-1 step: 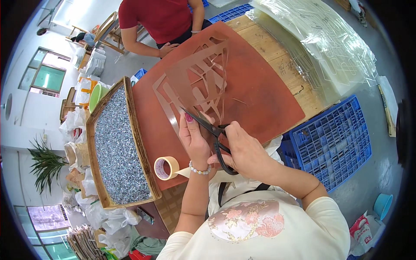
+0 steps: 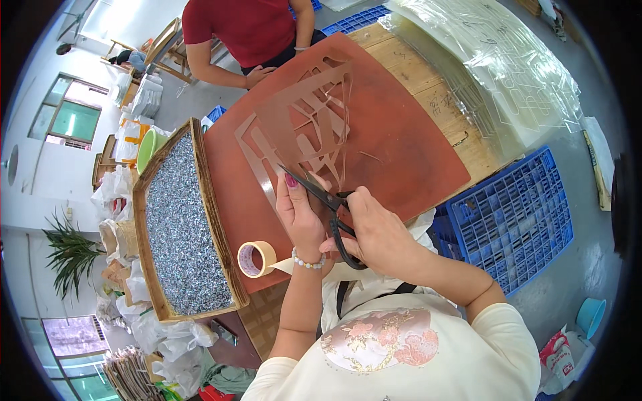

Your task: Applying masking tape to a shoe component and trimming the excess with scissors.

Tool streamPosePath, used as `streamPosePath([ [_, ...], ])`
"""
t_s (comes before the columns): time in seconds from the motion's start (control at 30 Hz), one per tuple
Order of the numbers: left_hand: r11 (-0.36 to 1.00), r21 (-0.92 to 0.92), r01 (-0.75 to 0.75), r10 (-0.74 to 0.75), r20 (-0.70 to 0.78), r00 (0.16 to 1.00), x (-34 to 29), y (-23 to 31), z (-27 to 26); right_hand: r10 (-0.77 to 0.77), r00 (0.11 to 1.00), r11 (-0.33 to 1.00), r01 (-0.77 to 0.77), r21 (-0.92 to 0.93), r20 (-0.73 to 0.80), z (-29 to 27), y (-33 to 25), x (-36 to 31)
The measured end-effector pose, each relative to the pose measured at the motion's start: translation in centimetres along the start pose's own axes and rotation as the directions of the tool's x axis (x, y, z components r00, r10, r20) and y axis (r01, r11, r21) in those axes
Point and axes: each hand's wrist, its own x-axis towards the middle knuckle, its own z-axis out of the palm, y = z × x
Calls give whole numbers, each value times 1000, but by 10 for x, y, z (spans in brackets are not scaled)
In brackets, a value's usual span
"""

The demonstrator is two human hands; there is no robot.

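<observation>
In my right hand (image 2: 384, 230) is a pair of black-handled scissors (image 2: 324, 196), fingers and thumb around the handles. The blades point up and left, across my left hand (image 2: 301, 217). Its thumb, with a dark red nail, lies beside the blades, and its fingers are closed on a thin see-through sheet (image 2: 287, 123) with cut-out shapes. That sheet spreads away from me over the reddish-brown board (image 2: 414, 147). Just left of my left wrist stands a roll of cream tape (image 2: 269, 254). A strip of it runs right, passing behind the wrist.
A wooden tray (image 2: 212, 224) of glittery bluish flakes lies at the left. Clear cut-out sheets (image 2: 501, 60) are stacked at the far right, above a blue plastic crate (image 2: 511, 220). Across the board sits a person in a red shirt (image 2: 241, 30), one hand near its edge.
</observation>
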Motion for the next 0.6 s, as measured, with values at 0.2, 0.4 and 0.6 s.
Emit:
streamPosePath([
  [0.2,1000,21,19,-19,13,1000,0,2,3,33,999,999,-33,9,-5,3,3,-1],
  [0.4,1000,-26,8,-7,40,999,-1,-3,0,40,999,999,-41,-2,-17,3,-1,-3],
  [0.6,1000,-20,17,-17,15,1000,-2,-2,6,-1,999,999,-1,-53,-40,6,1,-5],
])
